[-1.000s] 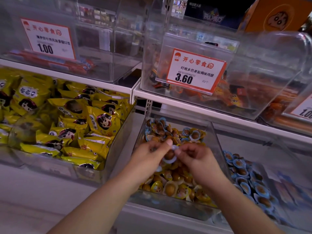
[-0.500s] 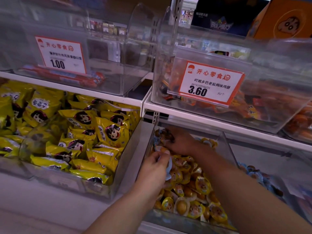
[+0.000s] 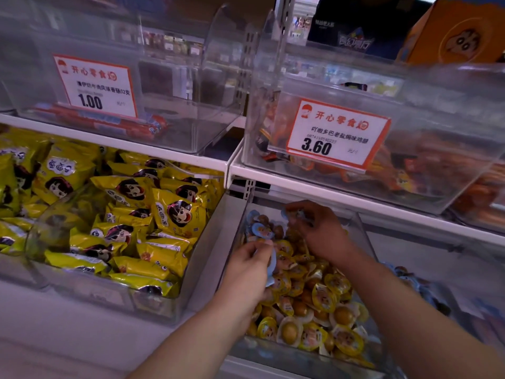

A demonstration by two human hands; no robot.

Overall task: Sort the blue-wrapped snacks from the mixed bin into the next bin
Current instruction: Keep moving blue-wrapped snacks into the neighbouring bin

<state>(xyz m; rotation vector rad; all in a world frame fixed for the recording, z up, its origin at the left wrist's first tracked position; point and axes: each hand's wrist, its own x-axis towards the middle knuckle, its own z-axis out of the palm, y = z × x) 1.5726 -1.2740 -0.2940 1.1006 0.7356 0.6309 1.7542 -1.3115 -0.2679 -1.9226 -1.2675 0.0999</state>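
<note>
Both hands have parted since a second ago: the left hand point(image 3: 247, 272) now curls its fingers point(image 3: 261, 248) round blue-wrapped round snacks point(image 3: 271, 265) over the clear plastic mixed bin point(image 3: 366, 242), while the right hand point(image 3: 318, 231) pinches another blue one point(image 3: 296, 214) at the back. More blue packs point(image 3: 259, 229) lie rear-left among yellow-wrapped ones point(image 3: 323, 298); the next bin point(image 3: 415, 285) sits right, beyond the forearm

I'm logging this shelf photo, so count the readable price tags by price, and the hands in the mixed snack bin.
Price tag 1.00: 1
Price tag 3.60: 1
Hands in the mixed bin: 2 (left hand, holding a blue-wrapped snack; right hand)
Total: 4
</note>
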